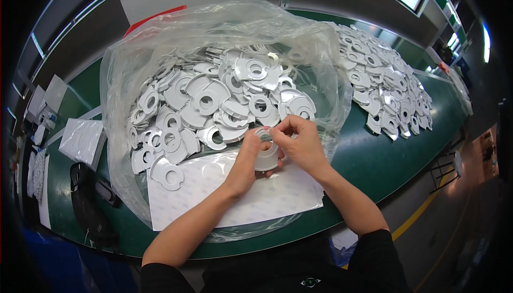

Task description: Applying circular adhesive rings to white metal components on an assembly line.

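Left hand: the left hand [247, 156] pinches the near-left edge of a grey ring-shaped part [265, 156], fingers closed on it.
Right hand: the right hand [301, 142] grips the same part from its right side, fingertips working at its top edge.
Sheet under the hands: a white sticker sheet [235, 191] lies just below both hands.
Left to do: a heap of parts in the clear bag [214, 100] sits just beyond the hands.
Seemingly done: a spread pile of parts [382, 87] lies well off to the right.
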Available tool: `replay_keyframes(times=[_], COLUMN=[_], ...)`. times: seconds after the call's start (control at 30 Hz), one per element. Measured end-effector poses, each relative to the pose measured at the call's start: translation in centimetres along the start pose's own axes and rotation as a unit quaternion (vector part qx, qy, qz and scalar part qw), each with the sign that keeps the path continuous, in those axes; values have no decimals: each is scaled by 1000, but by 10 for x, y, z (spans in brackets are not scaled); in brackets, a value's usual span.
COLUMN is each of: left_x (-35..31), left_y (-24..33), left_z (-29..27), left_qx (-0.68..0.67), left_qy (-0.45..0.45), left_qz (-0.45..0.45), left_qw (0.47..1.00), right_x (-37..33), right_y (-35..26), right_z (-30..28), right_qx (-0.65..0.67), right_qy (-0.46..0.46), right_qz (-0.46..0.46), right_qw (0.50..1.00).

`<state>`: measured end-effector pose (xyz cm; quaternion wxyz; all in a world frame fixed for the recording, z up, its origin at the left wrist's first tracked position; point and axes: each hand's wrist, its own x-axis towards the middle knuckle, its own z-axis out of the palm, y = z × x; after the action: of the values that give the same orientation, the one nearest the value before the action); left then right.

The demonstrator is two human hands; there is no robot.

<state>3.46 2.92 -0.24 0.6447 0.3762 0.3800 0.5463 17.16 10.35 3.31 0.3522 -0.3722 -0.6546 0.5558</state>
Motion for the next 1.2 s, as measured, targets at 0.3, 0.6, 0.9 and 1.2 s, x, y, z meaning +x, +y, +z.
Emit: replay_keyframes(times=[0.3,0.6,0.9,1.2], left_x=[-2,3,4,-9], left_y=[5,7,14,65], left_z=[6,2,-2,9], left_qx=[-17,-87,-77,89], left_qy=[19,14,-12,-7], left_qz=[-20,-34,-73,-32], left_qw=[999,996,994,996], right_x=[-9,-4,-6,19], right_y=[-20,-15,-5,-1], right_z=[11,-16,-9,-53], right_qx=[-252,-186,-241,-7], right_qy=[52,-81,-3,70], right_qz=[-1,-58,-91,-22], right_qw=[966,978,966,997])
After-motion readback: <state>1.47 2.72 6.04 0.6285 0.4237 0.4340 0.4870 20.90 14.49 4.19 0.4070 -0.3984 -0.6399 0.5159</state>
